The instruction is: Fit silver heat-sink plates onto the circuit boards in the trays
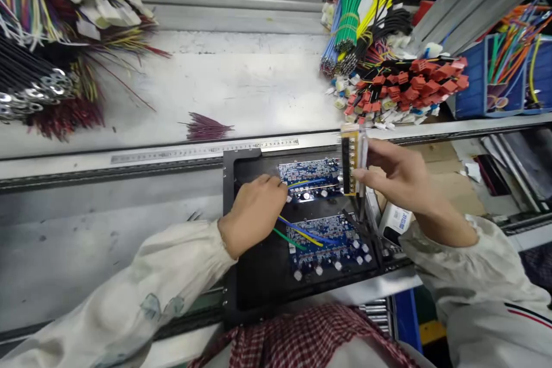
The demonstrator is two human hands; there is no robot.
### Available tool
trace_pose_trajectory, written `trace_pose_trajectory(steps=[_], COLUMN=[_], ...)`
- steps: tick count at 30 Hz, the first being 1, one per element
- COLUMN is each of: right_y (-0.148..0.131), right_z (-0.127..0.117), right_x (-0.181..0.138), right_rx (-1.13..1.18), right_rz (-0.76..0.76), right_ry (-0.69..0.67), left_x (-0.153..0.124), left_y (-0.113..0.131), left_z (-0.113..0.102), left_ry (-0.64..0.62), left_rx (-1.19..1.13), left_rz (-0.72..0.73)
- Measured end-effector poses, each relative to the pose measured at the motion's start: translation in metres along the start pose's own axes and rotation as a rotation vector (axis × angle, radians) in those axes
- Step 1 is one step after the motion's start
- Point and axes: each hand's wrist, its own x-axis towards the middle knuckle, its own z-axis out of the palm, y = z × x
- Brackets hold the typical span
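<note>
My right hand (399,175) is closed on a small yellow-edged part with a black strip and a row of metal contacts (351,162), held upright over the right end of the upper blue circuit board (308,172). My left hand (256,213) has its fingers curled at that board's left end; what the fingertips grip is hidden. Blue and yellow wires (308,183) run from beside the fingertips across the upper board. More blue, yellow and green wires (308,236) come from under the hand over the lower circuit board (330,250). Both boards lie in a black metal case (254,284).
A steel ruler (207,152) lies along the ledge behind the case, near a small bunch of purple wires (209,126). Wire bundles (34,86) are heaped at left, with green wires (351,11) and red connectors (414,86) at right. Blue bins (472,83) stand beyond.
</note>
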Motion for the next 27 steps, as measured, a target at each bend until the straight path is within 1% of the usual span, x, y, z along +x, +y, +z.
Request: trace_pose_trajectory(steps=[3, 5, 8, 11, 15, 20, 23, 27], right_y=[-0.005, -0.009, -0.011, -0.008, -0.008, -0.010, -0.007, -0.003], right_z=[0.002, 0.007, 0.016, 0.024, 0.033, 0.043, 0.048, 0.052], right_x=[0.014, 0.021, 0.028, 0.030, 0.034, 0.040, 0.041, 0.040], right_rx=[-0.280, -0.399, -0.519, -0.603, -0.639, -0.700, -0.714, -0.728], right_rz=[-0.198, -0.296, -0.371, -0.441, -0.466, -0.507, -0.503, -0.510], right_ry=[-0.071, -0.148, -0.280, -0.355, -0.434, -0.509, -0.532, -0.521], left_x=[0.001, 0.003, 0.008, 0.014, 0.019, 0.017, 0.013, 0.010], left_y=[-0.004, -0.008, -0.015, -0.023, -0.030, -0.035, -0.036, -0.037], left_z=[0.005, 0.008, 0.013, 0.019, 0.024, 0.029, 0.032, 0.032], left_ry=[0.002, 0.011, 0.018, 0.020, 0.017, 0.038, 0.088, 0.143], left_rx=[-0.029, -0.056, -0.123, -0.207, -0.293, -0.355, -0.371, -0.386], left_rz=[-0.018, -0.043, -0.076, -0.108, -0.103, -0.041, 0.002, 0.036])
